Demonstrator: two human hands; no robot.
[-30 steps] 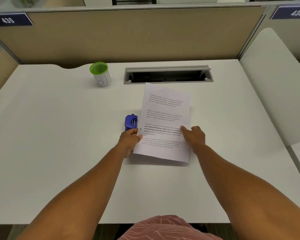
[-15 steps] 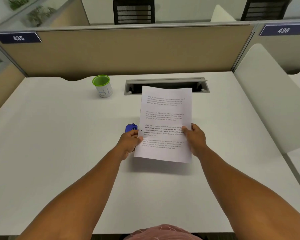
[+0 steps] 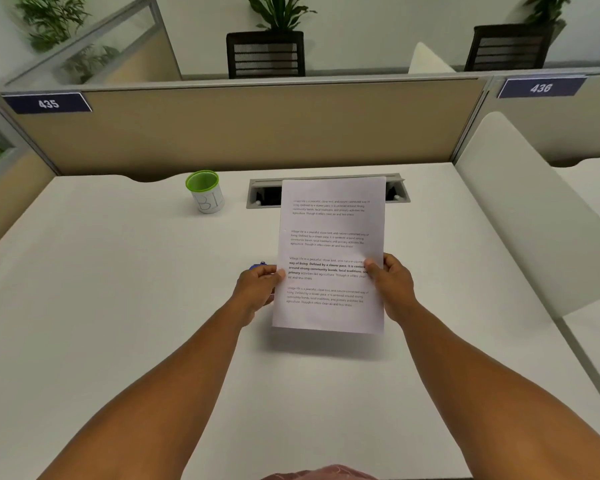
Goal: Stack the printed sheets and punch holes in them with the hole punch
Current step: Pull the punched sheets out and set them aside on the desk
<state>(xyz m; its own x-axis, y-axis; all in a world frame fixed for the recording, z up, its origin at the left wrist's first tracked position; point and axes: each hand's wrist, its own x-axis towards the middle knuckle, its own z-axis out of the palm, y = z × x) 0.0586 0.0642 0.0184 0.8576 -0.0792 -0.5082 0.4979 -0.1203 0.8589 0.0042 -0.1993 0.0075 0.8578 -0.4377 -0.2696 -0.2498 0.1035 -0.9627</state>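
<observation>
Left hand (image 3: 258,285) and right hand (image 3: 392,284) both pinch the printed sheets (image 3: 331,251) by their side edges, lifted off the worktop (image 3: 118,306); hole punch (image 3: 258,266) sits hidden behind the left hand, so a loose pinch could let the sheets fan out of line.

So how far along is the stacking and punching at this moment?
Done, apparently: the printed sheets look gathered into one squared stack. Whether any holes exist cannot be told. In hand: the left hand and right hand each grip a side edge, holding the stack up off the desk. Left: punching; the blue hole punch sits mostly hidden behind the left hand, untouched.
</observation>
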